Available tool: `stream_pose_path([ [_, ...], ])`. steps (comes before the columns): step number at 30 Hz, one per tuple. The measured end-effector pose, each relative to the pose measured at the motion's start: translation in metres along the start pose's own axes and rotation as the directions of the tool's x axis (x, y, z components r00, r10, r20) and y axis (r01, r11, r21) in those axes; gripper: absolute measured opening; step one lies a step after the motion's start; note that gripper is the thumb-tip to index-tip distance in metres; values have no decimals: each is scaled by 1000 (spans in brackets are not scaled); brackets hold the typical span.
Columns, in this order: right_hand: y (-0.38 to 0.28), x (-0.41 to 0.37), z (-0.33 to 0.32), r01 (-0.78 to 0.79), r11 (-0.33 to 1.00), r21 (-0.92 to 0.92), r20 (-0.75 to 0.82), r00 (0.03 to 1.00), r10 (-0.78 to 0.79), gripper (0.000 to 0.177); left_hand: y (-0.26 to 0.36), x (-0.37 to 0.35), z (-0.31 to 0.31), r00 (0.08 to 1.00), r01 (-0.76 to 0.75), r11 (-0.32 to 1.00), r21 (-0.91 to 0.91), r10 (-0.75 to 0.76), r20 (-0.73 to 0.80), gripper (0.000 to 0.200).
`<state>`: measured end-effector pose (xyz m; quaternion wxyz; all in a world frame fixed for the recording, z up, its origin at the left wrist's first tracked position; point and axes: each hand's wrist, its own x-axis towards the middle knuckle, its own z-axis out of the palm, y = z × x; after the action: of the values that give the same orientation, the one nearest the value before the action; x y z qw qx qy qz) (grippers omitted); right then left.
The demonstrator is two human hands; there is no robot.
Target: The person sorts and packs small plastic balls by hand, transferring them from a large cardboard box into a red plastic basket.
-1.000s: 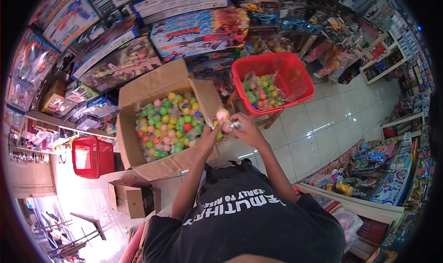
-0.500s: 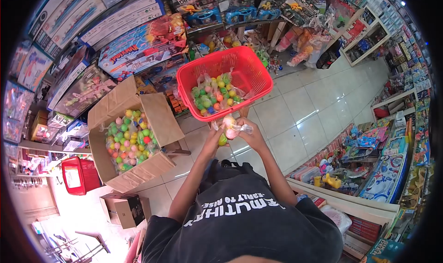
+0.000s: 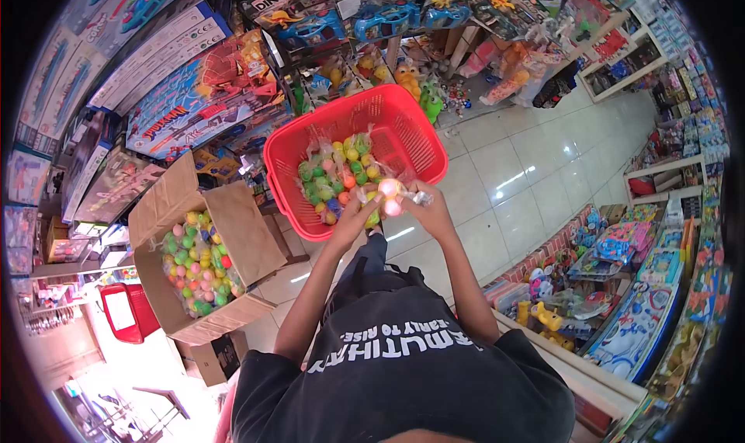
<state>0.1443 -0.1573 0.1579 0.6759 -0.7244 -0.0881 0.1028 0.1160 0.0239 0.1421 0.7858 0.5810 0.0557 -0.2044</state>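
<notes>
We find left hand (image 3: 349, 219) and right hand (image 3: 431, 210) meeting at the near rim of the basket (image 3: 413, 132), fingers of both pinching a small clear bag of balls (image 3: 388, 193) from either side; two grips likely keep it from spilling. Open box (image 3: 240, 233) stands well left

Basket (image 3: 423, 144) far centre, ball packets (image 3: 335, 175) in it; held packet (image 3: 390, 194) at its near rim. Cardboard box (image 3: 242, 229) left of basket; shelves (image 3: 326, 24) behind both.

Red plastic basket (image 3: 403, 128), matt cardboard box (image 3: 237, 225), glossy tiled floor (image 3: 528, 187).
</notes>
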Motion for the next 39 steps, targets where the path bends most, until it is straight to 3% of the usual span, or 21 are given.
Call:
stream_pose_path([
  [3,10,46,-16,-44,992,-115,1,999,44,17,9,28,-7,997,2,993,-121,-12,-78,33],
  [4,16,63,-22,28,972,-235,8,1000,-27,16,6,39,-12,988,-76,985,-158,53,-144,33],
  [5,21,80,-28,21,970,-241,9,1000,-20,16,4,49,-17,971,-156,970,-188,115,-210,33],
  [7,31,109,-36,72,850,-522,69,997,-43,11,-3,65,-31,973,-122,962,-246,67,-223,34],
  [11,82,151,-42,107,781,-615,109,993,-51,15,-11,97,-54,970,-100,939,-329,18,-244,41],
  [14,107,166,-43,105,822,-560,188,982,3,17,-43,117,-73,976,-102,945,-312,34,-217,43],
  [16,108,170,-34,42,832,-553,172,983,64,17,-43,125,-76,952,-31,991,127,68,-297,44],
  [20,142,180,-19,-49,778,-627,142,974,176,20,-32,129,-66,962,29,993,112,3,-274,44],
  [22,156,185,-14,-34,777,-629,188,963,194,23,-58,140,-73,962,21,996,-82,-42,-270,45],
  [24,161,189,-10,-13,779,-627,241,947,210,26,-63,140,-75,954,51,995,-83,-73,-291,45],
  [29,143,195,2,21,639,-769,384,814,435,34,-50,132,-68,933,134,974,-185,-186,-308,47],
  [32,176,196,-5,-54,735,-676,422,789,446,41,-54,131,-66,920,140,972,-191,-199,-338,45],
  [34,164,197,-14,-88,777,-623,472,750,463,43,-91,145,-82,953,55,983,175,1,-302,45],
  [35,155,199,-18,-118,814,-568,528,706,471,46,-96,151,-82,954,51,983,177,4,-300,45],
  [36,150,199,-22,-117,815,-567,529,707,470,46,-93,152,-80,955,14,953,304,77,-287,46],
  [37,146,195,-26,-44,850,-526,513,780,358,46,-91,151,-78,953,-18,906,424,144,-266,46],
  [38,141,191,-29,34,873,-487,488,840,240,47,-89,150,-75,954,-16,906,424,141,-265,46],
  [39,133,187,-30,32,873,-487,485,841,239,47,-61,146,-63,963,38,908,417,79,-258,49],
])
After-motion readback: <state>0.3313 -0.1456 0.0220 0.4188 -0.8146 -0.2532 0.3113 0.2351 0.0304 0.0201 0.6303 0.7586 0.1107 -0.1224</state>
